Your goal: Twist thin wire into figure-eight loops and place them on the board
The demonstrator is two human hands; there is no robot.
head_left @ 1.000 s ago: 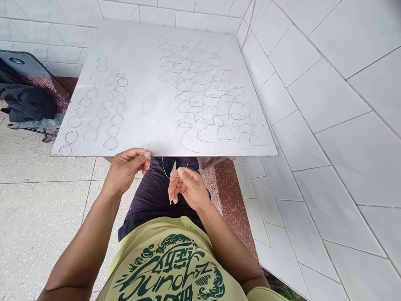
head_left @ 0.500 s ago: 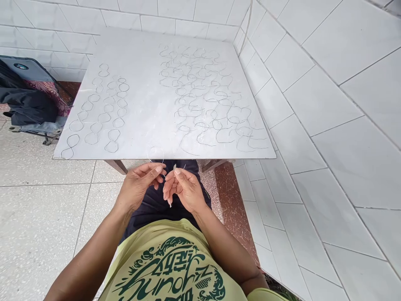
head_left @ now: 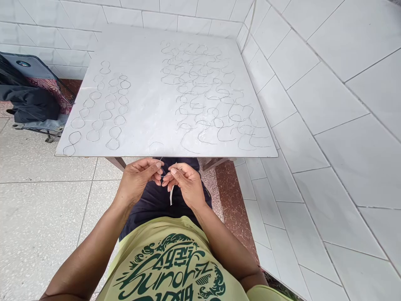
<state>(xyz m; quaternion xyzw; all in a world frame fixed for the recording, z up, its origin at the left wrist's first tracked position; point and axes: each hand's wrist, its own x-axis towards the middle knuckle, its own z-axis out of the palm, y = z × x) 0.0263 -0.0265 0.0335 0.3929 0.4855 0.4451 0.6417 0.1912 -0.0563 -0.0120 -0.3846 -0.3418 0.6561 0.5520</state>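
A thin wire (head_left: 156,142) is pinched between the thumb and fingers of my left hand (head_left: 138,177). Its rounded loop stands out beyond the fingertips, over the table's front edge. My right hand (head_left: 188,186) is closed close beside it, thumb against the fingers, with a narrow pale strip (head_left: 171,197) hanging below. A short bit of wire shows between the two hands; how far it runs into the right fingers is hidden. Wires bent into figure eights (head_left: 112,138) lie in columns on the left of the white table (head_left: 144,96). Loosely curved wires (head_left: 200,113) cover its right side.
White tiled walls stand behind the table and along its right side. A folding chair (head_left: 40,121) with dark cloth (head_left: 31,102) on it is at the left. Wooden table legs (head_left: 116,162) show under the front edge, near my knees.
My right hand has turned slightly, and more of the pale strip now hangs below it. The hands are a little nearer each other. The view has shifted slightly.
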